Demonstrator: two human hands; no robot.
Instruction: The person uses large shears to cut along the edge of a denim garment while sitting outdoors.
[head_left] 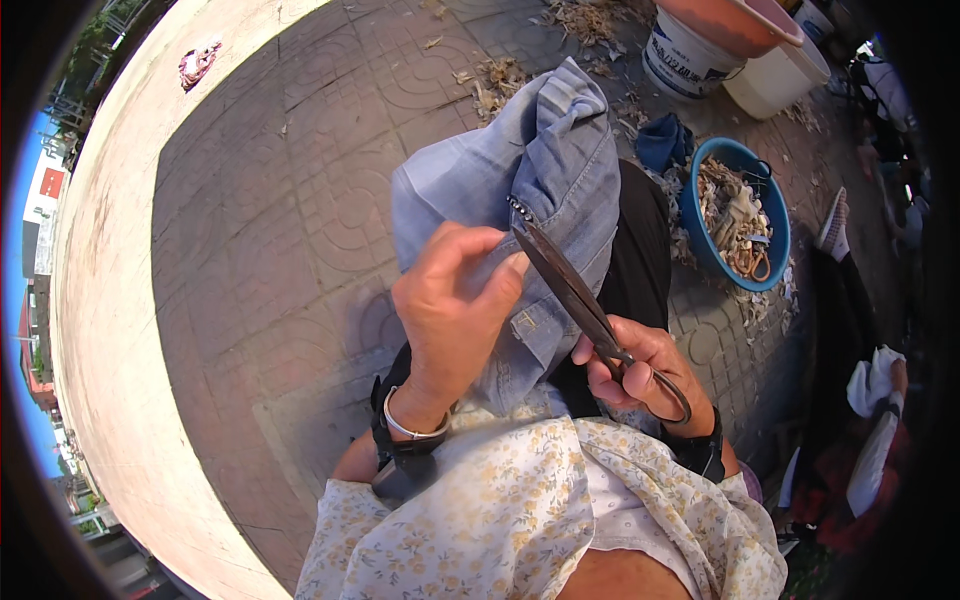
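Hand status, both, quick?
Left hand: curled, thumb and index fingertip close together near the scissor tips; can't tell if anything is pinched.
Right hand: closed on the dark scissors.

Whether the left hand [450,285] pinches anything is too small to tell, as is the dotted strip [520,209] by the scissors' [575,293] tips. The top edge cuts off the pink basin [728,20]; blur and dark rim obscure another person [848,300].
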